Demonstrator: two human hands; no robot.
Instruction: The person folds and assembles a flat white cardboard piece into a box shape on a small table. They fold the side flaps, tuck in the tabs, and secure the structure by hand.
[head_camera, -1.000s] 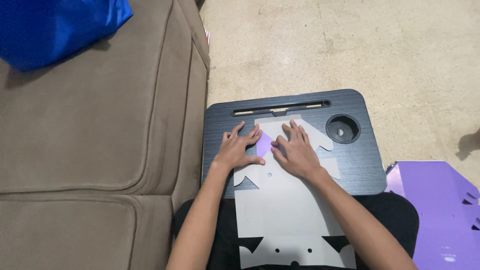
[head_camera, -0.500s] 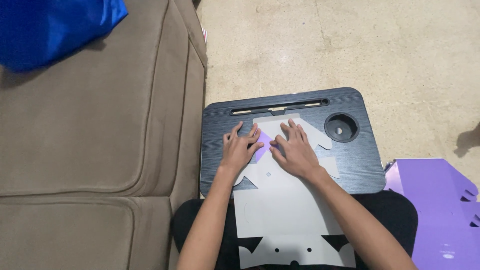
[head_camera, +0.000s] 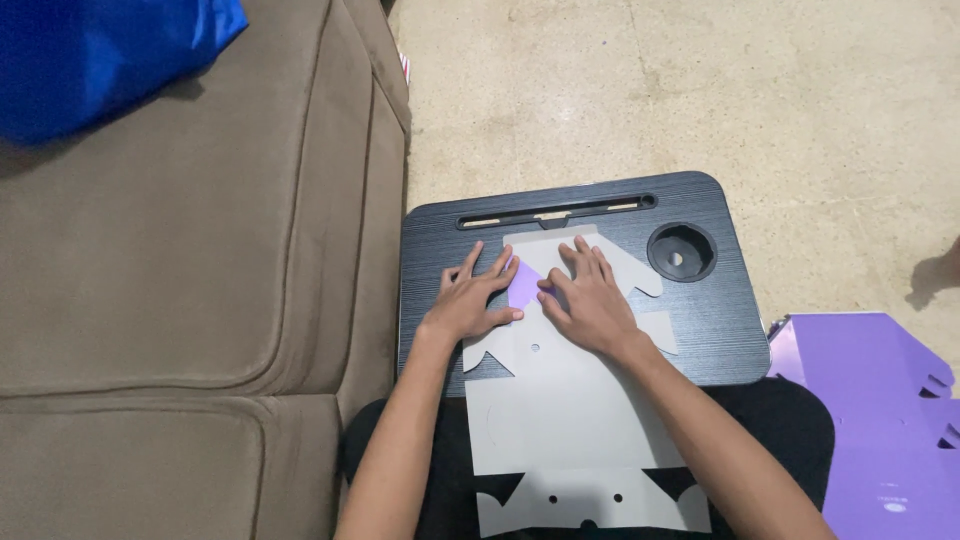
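1. Far left: a blue cloth lies on the brown sofa.
2. Centre: a black lap tray rests on the person's lap, with a slot along its far edge and a cup well at far right.
3. On the tray lies a grey die-cut card, its near end hanging over the lap. A purple face shows at the fold between the hands.
4. Left hand: flat, fingers spread, pressing the card; nothing grasped.
5. Right hand: flat, just beside the left, pressing the same fold; nothing grasped.
6. Step in hand, as judged: creasing a flap. The next move calls for firm, even pressure along the fold line.
7. Right: a purple card lies on the floor.
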